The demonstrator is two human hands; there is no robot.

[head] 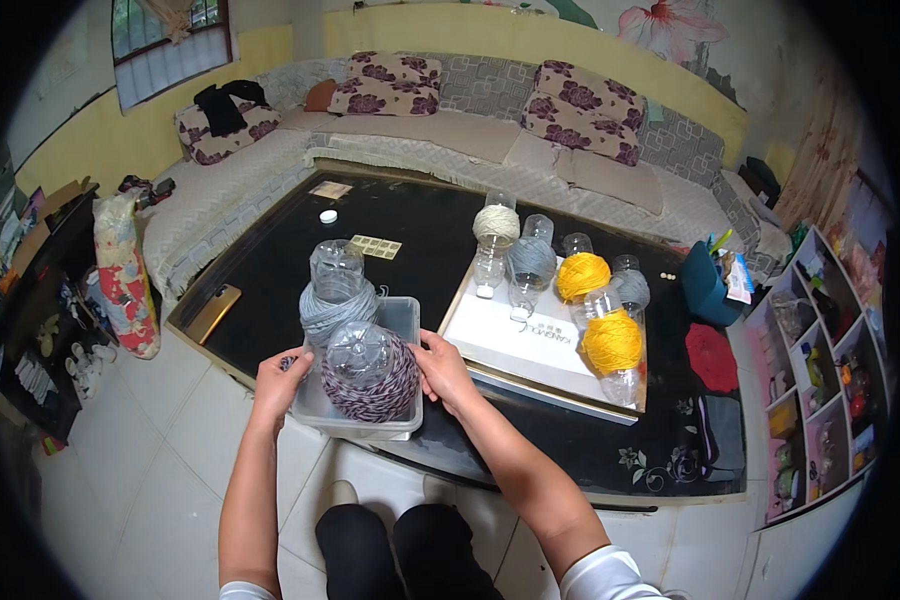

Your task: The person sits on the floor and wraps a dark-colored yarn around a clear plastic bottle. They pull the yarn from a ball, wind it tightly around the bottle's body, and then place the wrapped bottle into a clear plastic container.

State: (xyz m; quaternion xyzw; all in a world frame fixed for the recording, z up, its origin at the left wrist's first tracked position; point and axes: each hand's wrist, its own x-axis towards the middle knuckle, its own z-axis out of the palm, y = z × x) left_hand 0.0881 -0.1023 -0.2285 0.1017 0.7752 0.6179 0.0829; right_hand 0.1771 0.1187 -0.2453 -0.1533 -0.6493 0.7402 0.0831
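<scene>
A clear plastic bin stands at the near edge of the black table, between my hands. In it are a purple-and-white ball of yarn and a light blue-grey ball of yarn, each wound around a clear plastic bottle. My left hand grips the bin's left side, with a bit of the speckled yarn at its fingers. At the bin's right side, my right hand has its fingers against the wall beside the purple yarn. Cream yarn, grey yarn and yellow yarn on bottles lie over a white box lid to the right.
The white box lid rests on the black table. A gold phone lies at the left edge, a white cap farther back. At the right are a teal container, a red cloth and a shelf unit.
</scene>
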